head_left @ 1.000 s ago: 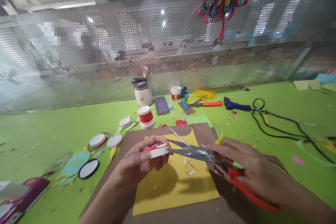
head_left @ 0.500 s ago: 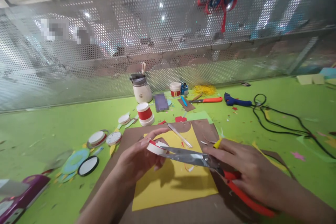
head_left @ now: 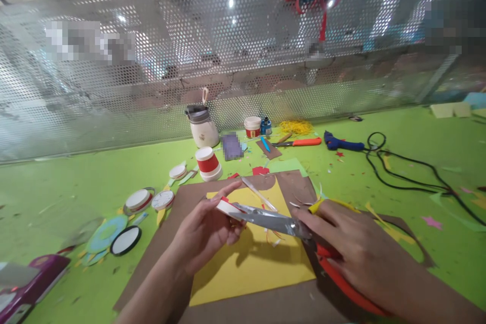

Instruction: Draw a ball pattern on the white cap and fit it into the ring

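One short white-and-red band [head_left: 228,207] sits above the yellow paper sheet [head_left: 224,286], pinched between the thumb and fingers of the left hand [head_left: 201,230], index finger stretched out past it. The band's long axis slopes down to the right, roughly in line with the scissors [head_left: 273,221], whose tips reach its right-hand end. From where I stand, blur hides whether the blades bite through it. The right hand [head_left: 353,235], farther from the band, is curled round the scissors' smooth red handle. The blades are dull grey metal, nearly together. Thin, curly paper shreds [head_left: 274,239] lie on the flat sheet, over matte brown cardboard [head_left: 161,245] on the lime-green tabletop [head_left: 76,182].
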`<state>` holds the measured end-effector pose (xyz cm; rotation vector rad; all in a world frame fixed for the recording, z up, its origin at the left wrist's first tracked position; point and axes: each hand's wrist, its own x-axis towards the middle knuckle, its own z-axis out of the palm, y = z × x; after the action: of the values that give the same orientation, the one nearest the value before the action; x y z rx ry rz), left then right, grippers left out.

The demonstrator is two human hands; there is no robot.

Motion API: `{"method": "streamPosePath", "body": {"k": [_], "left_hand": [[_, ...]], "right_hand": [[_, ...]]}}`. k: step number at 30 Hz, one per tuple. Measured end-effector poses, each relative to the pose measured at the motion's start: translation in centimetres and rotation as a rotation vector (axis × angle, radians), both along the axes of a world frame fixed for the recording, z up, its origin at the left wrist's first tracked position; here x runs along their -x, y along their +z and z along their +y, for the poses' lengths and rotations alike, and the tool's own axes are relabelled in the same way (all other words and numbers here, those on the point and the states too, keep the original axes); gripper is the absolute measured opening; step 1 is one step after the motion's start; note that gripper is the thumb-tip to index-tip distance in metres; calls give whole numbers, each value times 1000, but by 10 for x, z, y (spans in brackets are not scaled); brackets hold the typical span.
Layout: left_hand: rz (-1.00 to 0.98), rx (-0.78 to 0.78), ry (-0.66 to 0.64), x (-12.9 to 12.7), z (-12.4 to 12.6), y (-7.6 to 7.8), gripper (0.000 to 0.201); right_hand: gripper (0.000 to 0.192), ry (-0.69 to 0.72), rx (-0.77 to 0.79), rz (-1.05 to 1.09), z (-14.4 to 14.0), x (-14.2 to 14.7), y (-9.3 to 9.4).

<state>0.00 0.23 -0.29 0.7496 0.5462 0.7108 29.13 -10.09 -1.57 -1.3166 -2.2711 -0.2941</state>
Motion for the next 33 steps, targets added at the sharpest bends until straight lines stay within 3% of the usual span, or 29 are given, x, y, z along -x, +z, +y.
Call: {"method": "streamPosePath", "body": {"k": [10,20,25,33], "left_hand": [[27,38,61,-4,-1,2,85],[11,100,0,-2,-1,3,70],[35,104,-19,-3,-6,6,72],[169,39,224,-15,-6,4,68]], "right_hand": [[56,-3,0,-14,-2,1,1],[58,20,166,-4,-9,4,-13],[55,49,109,-4,-9,7,-7],[59,-9,-14,12,-6,9,-3]]}}
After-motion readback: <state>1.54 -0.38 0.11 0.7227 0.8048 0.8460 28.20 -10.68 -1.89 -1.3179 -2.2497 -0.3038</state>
